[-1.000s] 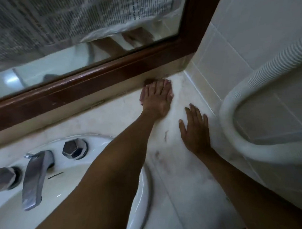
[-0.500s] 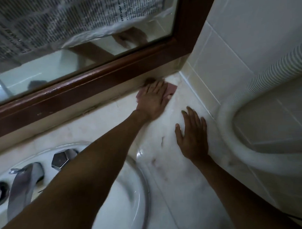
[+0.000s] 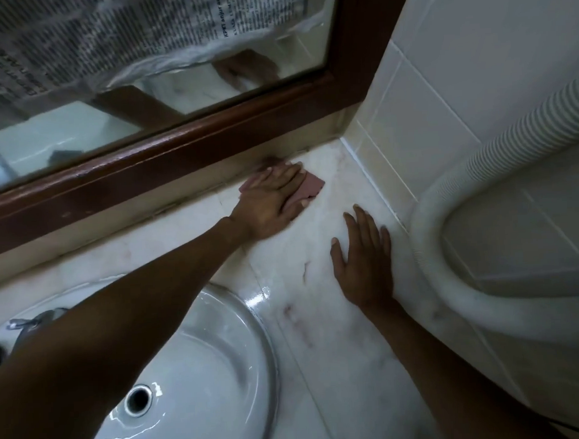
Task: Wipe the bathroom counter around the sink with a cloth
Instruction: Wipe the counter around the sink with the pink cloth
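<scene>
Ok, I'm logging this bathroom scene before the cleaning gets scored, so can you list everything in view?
cloth: one, dusty pink, on the counter near the back corner, under the left hand
counter: one, pale marble with dark smudges, around the sink
sink: one, white, lower left
faucet: one, grey metal, mostly hidden behind the left forearm
mirror: one, dark brown frame, along the back
newspaper: one, black print, in the mirror's upper part
hose: one, white, ribbed, looping along the right wall
wall tiles: several, off-white, right side
left hand: one, flat on the cloth
right hand: one, flat on the counter beside the hose
</scene>
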Motion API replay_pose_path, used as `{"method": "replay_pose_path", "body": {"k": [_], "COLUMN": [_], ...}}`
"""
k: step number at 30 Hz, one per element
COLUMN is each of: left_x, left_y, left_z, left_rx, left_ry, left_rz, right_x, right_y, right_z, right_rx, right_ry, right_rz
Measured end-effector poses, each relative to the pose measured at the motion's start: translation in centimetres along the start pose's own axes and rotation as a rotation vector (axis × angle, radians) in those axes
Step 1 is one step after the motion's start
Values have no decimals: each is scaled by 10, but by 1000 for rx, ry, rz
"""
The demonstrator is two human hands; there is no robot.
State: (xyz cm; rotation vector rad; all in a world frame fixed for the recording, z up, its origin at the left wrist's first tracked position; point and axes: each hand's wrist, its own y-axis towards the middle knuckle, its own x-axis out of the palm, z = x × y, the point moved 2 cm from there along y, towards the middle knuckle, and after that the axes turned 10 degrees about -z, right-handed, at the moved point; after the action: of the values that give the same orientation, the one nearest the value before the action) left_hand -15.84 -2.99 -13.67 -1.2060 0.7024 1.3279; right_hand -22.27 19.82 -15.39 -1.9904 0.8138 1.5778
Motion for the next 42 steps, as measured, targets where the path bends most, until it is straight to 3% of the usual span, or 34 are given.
{"method": "replay_pose_path", "body": {"k": [5, 9, 15, 17, 23, 29, 35, 42], "left_x": [-3, -1, 25, 23, 11, 49, 70, 81], "left_y": [64, 94, 36, 26, 47, -33, -112, -131], "left_z": [36, 72, 72, 54, 60, 97, 111, 146], "left_rx": [-105, -124, 236, 275, -149, -113, -264, -512], "left_ry": [-78, -95, -16, 28, -55, -67, -103, -229], "left_rz": [-10, -47, -79, -77, 20, 27, 31, 22], "right_x": [3, 0, -8, -7, -3, 3, 2, -5], "right_y": [2, -7, -38, -40, -44, -48, -58, -114], "right_z": [3, 17, 45, 45, 36, 30, 28, 24], "right_rx": [-28, -16, 17, 38, 64, 104, 85, -131], "right_ry": [48, 250, 208, 206, 142, 125, 133, 139], "right_rz": [1, 67, 63, 53, 46, 12, -82, -221]}}
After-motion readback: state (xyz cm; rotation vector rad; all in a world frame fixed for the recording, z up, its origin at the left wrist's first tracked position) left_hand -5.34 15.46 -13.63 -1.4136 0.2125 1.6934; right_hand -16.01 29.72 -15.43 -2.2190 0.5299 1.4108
